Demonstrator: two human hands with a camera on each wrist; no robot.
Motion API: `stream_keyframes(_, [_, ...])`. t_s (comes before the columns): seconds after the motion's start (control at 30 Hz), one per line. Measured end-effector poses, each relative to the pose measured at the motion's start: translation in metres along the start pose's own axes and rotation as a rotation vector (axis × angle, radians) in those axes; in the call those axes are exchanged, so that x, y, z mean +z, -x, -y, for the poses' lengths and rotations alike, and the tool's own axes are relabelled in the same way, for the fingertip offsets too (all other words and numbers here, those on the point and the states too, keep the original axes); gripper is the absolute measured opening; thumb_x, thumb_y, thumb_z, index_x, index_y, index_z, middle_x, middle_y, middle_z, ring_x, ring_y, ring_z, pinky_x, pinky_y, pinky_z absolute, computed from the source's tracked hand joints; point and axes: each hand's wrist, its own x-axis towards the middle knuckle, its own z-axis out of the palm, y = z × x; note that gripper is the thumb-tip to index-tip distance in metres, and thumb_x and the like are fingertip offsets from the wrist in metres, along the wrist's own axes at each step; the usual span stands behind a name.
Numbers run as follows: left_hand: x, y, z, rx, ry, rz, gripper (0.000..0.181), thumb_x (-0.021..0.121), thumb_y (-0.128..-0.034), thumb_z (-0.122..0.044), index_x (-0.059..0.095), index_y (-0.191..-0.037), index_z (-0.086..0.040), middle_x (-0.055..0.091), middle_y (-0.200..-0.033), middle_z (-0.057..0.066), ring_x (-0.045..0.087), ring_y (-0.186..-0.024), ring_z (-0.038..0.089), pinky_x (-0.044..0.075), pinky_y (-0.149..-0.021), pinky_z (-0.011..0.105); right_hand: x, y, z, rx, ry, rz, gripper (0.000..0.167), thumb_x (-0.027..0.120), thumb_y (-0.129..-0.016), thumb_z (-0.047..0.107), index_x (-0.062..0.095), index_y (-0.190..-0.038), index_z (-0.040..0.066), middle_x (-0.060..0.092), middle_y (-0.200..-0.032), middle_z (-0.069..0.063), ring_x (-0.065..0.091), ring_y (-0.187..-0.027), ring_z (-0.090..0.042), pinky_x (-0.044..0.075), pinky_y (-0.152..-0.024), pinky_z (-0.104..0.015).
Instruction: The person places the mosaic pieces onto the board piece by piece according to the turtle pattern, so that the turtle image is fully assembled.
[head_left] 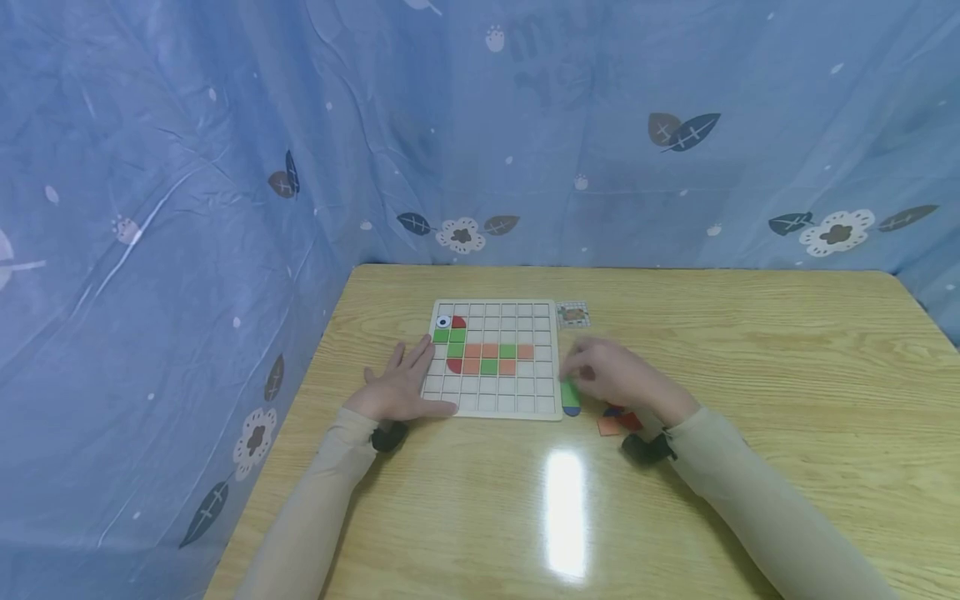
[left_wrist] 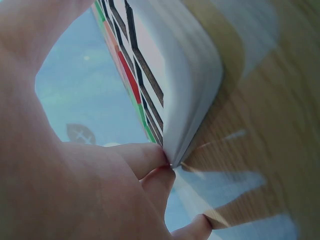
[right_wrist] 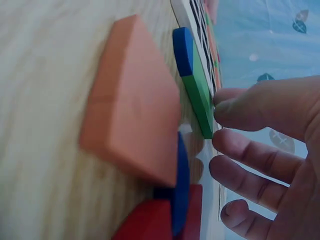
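Left hand (head_left: 397, 390) touching board (head_left: 506, 386), faint curtain lettering (head_left: 530, 42)

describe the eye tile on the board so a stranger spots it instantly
On the wooden table, find the pale gridded board. Near its far left corner, beyond the left hand, the eye tile sits in the leftmost column, beside a rounded red tile and above a green tile; unlike those pieces, it is white with a dark pupil.

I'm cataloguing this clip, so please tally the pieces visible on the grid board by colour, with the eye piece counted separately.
Green pieces: 5
Orange pieces: 5
Red pieces: 2
Eye piece: 1
Total on the board: 13
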Motion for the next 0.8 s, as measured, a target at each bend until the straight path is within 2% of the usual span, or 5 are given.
stream_keyframes(0.17, [0.001, -0.001, 0.000, 0.003, -0.005, -0.002, 0.121, 0.066, -0.0830, -0.076, 0.008, -0.169, -0.016, -0.001, -0.178, 0.001, -0.005, -0.162, 0.043, 0.009, -0.108, 0.090, 0.000, 0.006, -0.003, -0.013, 0.025, -0.012, 0.019, 0.078, -0.087, 0.004, 0.083, -0.103, 0.011, 0.069, -0.099, -0.001, 0.055, -0.080, -0.010, 0.050, -0.070, -0.027])
stream_keyframes(0.4, [0.001, -0.001, 0.002, 0.003, -0.004, -0.002, 0.121, 0.065, -0.0830, -0.077, 0.008, -0.169, -0.015, -0.001, -0.178, 0.001, -0.005, -0.162, 0.043, 0.008, -0.107, 0.090, -0.003, 0.015, -0.009, 0.099, 0.038, -0.026, 0.018, 0.078, -0.086, 0.006, 0.080, -0.103, 0.011, 0.070, -0.104, -0.002, 0.055, -0.080, -0.014, 0.049, -0.071, -0.032])
stream_keyframes(0.63, [0.000, 0.000, 0.002, 0.003, 0.002, -0.002, 0.122, 0.065, -0.0825, -0.078, 0.007, -0.169, -0.015, -0.001, -0.178, 0.000, -0.005, -0.162, 0.043, 0.007, -0.107, 0.091, -0.003, 0.018, -0.012, 0.151, 0.059, -0.036, 0.023, 0.072, -0.083, -0.002, 0.079, -0.101, 0.011, 0.068, -0.099, -0.001, 0.056, -0.080, -0.015, 0.052, -0.074, -0.035])
stream_keyframes(0.8, [0.001, 0.000, 0.002, 0.004, 0.003, 0.000, 0.122, 0.065, -0.0823, -0.078, 0.007, -0.169, -0.016, -0.001, -0.178, 0.000, -0.005, -0.162, 0.044, 0.007, -0.107, 0.091, -0.003, 0.018, -0.014, 0.154, 0.071, -0.032, 0.023, 0.075, -0.083, 0.001, 0.079, -0.103, 0.012, 0.068, -0.099, 0.000, 0.057, -0.079, -0.014, 0.051, -0.073, -0.034])
